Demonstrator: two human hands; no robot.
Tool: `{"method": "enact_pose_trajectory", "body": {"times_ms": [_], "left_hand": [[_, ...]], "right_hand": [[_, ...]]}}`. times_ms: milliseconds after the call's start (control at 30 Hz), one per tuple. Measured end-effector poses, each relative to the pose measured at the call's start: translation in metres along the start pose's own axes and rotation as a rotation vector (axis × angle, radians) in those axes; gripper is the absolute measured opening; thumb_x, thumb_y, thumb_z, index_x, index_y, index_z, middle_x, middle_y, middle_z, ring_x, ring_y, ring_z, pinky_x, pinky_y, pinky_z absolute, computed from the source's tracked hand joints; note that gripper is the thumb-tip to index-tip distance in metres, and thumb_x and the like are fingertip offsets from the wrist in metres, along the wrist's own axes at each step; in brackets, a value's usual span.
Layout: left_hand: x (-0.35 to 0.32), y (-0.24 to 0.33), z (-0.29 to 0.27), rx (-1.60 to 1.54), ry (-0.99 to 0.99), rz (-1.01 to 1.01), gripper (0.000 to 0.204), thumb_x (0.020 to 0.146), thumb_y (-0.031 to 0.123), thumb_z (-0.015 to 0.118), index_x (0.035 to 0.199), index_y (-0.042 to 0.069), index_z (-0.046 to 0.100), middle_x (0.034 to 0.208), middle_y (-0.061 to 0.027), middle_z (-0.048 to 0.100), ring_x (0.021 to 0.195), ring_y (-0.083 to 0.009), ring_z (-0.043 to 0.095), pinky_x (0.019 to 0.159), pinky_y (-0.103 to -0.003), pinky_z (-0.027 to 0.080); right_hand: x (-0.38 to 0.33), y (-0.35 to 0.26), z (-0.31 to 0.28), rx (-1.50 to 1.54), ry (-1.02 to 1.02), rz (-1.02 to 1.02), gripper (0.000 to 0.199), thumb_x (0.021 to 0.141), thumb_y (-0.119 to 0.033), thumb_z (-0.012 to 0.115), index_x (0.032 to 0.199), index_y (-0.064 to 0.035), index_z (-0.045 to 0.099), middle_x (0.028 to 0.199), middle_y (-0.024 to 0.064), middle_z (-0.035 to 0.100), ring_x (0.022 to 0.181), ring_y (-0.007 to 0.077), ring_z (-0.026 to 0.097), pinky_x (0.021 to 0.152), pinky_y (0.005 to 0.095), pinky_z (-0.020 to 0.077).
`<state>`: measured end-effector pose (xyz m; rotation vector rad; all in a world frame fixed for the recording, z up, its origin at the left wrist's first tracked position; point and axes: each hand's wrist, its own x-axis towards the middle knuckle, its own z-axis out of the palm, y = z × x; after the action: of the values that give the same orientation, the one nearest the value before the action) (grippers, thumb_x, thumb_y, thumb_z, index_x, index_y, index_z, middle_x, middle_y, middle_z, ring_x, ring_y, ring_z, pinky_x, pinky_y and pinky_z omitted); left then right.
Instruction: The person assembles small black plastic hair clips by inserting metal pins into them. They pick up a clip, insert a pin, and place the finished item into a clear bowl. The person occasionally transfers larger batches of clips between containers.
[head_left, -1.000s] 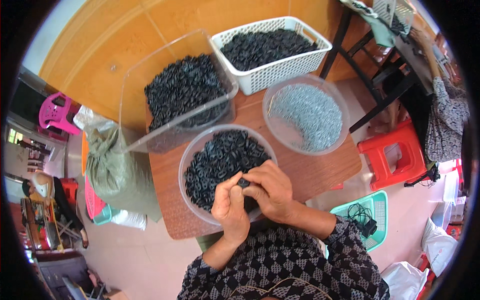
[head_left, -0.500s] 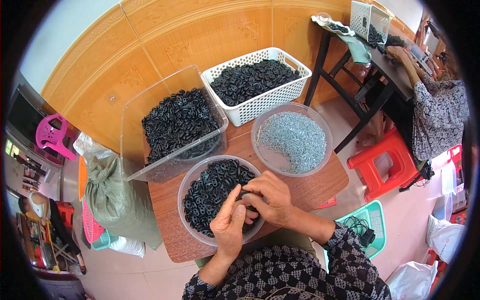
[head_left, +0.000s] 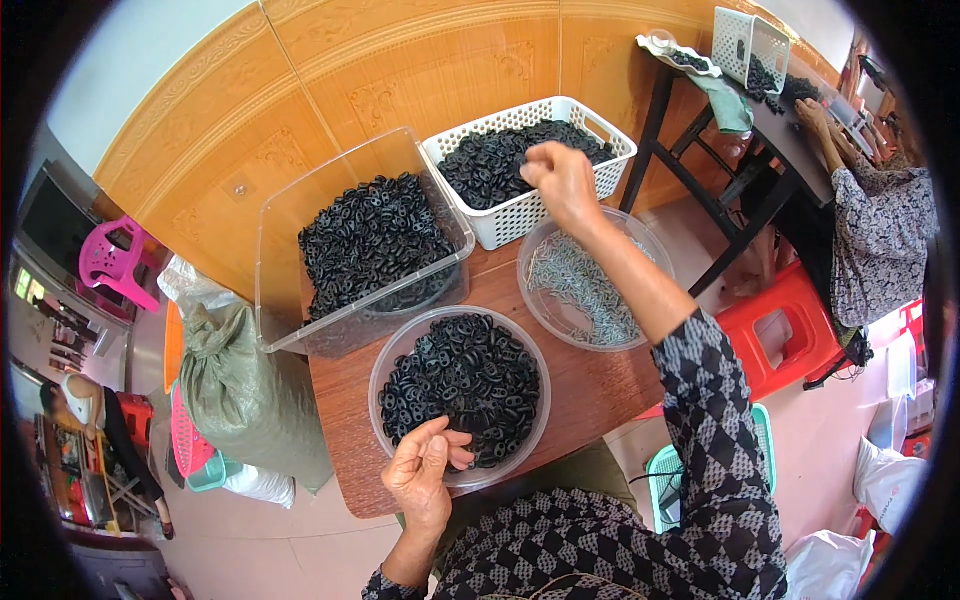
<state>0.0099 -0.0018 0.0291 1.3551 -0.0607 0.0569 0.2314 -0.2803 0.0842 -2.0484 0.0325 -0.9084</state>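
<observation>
My left hand [head_left: 420,482] hovers at the near rim of a round clear tub [head_left: 376,385] full of small black oval plastic pieces [head_left: 460,370] with holes. Its fingers are loosely bent and apart, and no piece shows in them. My right hand [head_left: 566,185] is stretched out over the near edge of a white perforated basket [head_left: 497,228], which holds similar black pieces [head_left: 478,170]. Motion blurs those fingertips, so whether they hold a piece cannot be made out. Under my right forearm stands a round clear tub of small silvery screws [head_left: 575,280].
A clear rectangular bin [head_left: 385,312] of black pieces sits at the left back of the wooden table [head_left: 350,470]. Left of it leans a green sack [head_left: 235,390]. At right are a red stool [head_left: 780,320], a green basket [head_left: 765,440] and another person [head_left: 880,235] at a dark table.
My hands were together over the near tub, handling a small black piece. My right hand has moved away and forward to the white basket; my left stayed near the tub, its fingers looser.
</observation>
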Motion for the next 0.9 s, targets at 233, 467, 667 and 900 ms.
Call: {"method": "enact_pose_trajectory", "body": {"times_ms": [233, 467, 667, 900], "left_hand": [[-0.004, -0.003, -0.026, 0.047, 0.080, 0.034, 0.023, 0.089, 0.009, 0.058, 0.105, -0.007, 0.057, 0.082, -0.0199, 0.065, 0.058, -0.0175, 0.061, 0.055, -0.027, 0.051], [0.005, 0.007, -0.022, 0.049, 0.044, 0.107, 0.023, 0.089, 0.008, 0.057, 0.105, -0.008, 0.056, 0.083, -0.0199, 0.065, 0.059, -0.0185, 0.061, 0.055, -0.027, 0.051], [0.007, 0.051, -0.008, 0.141, 0.047, 0.273, 0.024, 0.091, 0.008, 0.053, 0.110, -0.007, 0.055, 0.083, -0.0188, 0.064, 0.061, -0.0186, 0.059, 0.059, -0.028, 0.051], [-0.021, 0.147, 0.018, 0.171, -0.236, 0.897, 0.045, 0.095, 0.018, 0.046, 0.135, 0.002, 0.034, 0.080, -0.0210, 0.065, 0.055, -0.0251, 0.059, 0.060, -0.032, 0.052]], "right_hand": [[-0.030, -0.001, -0.005, 0.221, -0.008, 0.102, 0.023, 0.075, -0.010, 0.064, 0.092, 0.0054, 0.064, 0.081, 0.0159, 0.067, 0.078, 0.0225, 0.064, 0.071, 0.0326, 0.0489], [-0.078, -0.036, -0.056, 0.529, 0.001, 0.207, 0.013, 0.081, -0.001, 0.061, 0.092, 0.0031, 0.064, 0.082, 0.0066, 0.067, 0.075, 0.0105, 0.060, 0.065, 0.0235, 0.0477], [-0.115, -0.090, -0.088, 0.672, 0.155, 0.033, 0.016, 0.085, -0.001, 0.058, 0.099, 0.0031, 0.061, 0.087, 0.0096, 0.066, 0.071, 0.0084, 0.055, 0.060, 0.0194, 0.0428], [-0.163, -0.147, -0.187, 0.689, 0.191, -0.459, 0.037, 0.089, -0.022, 0.054, 0.114, 0.0050, 0.053, 0.115, 0.0203, 0.055, 0.097, 0.0193, 0.051, 0.081, 0.0322, 0.0383]]}}
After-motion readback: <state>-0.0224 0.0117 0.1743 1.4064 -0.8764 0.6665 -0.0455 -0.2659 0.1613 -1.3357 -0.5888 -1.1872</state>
